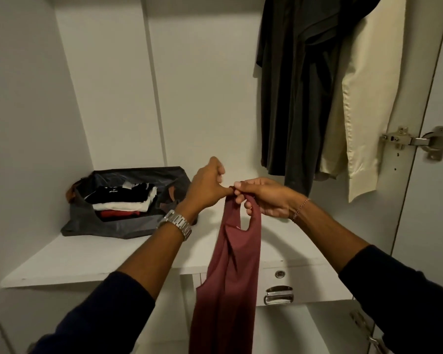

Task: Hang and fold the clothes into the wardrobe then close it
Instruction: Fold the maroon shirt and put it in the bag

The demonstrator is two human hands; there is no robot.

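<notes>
1. Holding a red top (230, 272) up in front of the open wardrobe, both hands meet at its shoulder straps: the right hand (264, 200) has its fingers curled round the bunched straps, and the left hand (207, 187) pinches the same spot with thumb and finger, its other fingers loosely curled. The top hangs straight down below the hands, past the shelf (82, 259) edge.
2. Done so far, by the look of it: a dark shirt (292, 85) and a cream garment (363, 111) hang above and to the right of the right hand.
3. A stack of folded clothes (123, 203) sits in a dark bag (108, 226) on the shelf to the left of the left hand.
4. Left to do, I judge: this top is neither folded nor hung, and the wardrobe is open; its door hinge (417, 143) shows far right.
</notes>
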